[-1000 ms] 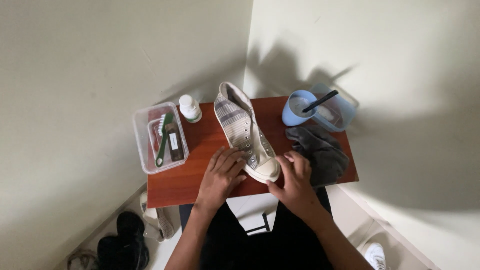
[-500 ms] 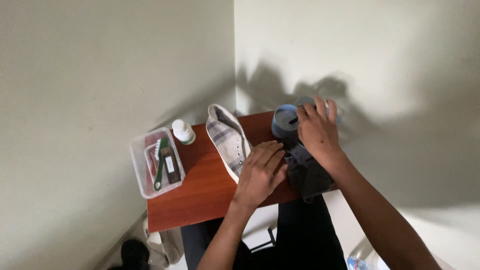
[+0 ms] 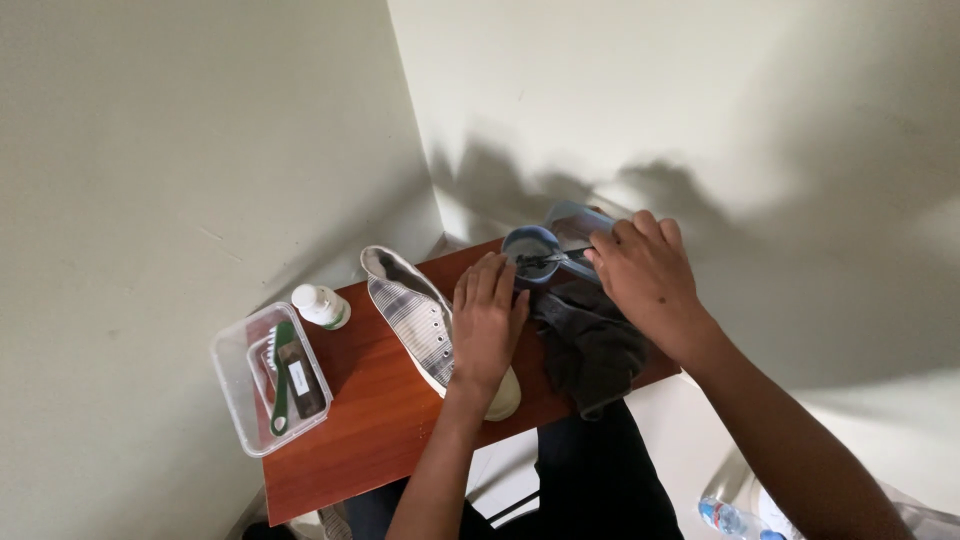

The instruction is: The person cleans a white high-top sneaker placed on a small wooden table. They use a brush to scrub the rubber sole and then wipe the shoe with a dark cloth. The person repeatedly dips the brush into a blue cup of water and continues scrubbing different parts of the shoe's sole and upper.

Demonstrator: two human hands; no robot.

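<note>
1. Nearest the viewer, below the near edge of the reddish-brown wooden tabletop [image 3: 370, 440], the person's dark-clothed legs [image 3: 590, 490] show, and a clear plastic water bottle [image 3: 728, 518] lies on the pale floor to the right.
2. The near left corner of the tabletop is bare wood, the widest open stretch on the surface.
3. A clear rectangular plastic tray [image 3: 232, 392] sits at the left edge, partly overhanging it; inside lie a green-handled brush [image 3: 281, 378] and a dark flat block [image 3: 301, 378].
4. A white-and-grey canvas high-top sneaker [image 3: 405, 310] lies diagonally across the middle, its toe at the near edge and its opening toward the far edge.
5. The left hand [image 3: 487, 322] rests flat on the sneaker's front half, fingers spread and extended, pressing rather than gripping.
6. A crumpled dark grey cloth [image 3: 590, 345] lies just right of the sneaker, reaching the near right edge and hanging slightly over it.
7. A small white plastic bottle [image 3: 320, 306] stands near the far left edge, between tray and sneaker.
8. The right hand [image 3: 645, 275] is at the far right corner, fingers closed on the dark handle of a thin tool [image 3: 545, 261] whose tip lies in a round blue bowl [image 3: 528, 246].
9. A pale blue container [image 3: 577, 222] stands just behind the bowl, against the wall corner, leaving little room there.
</note>
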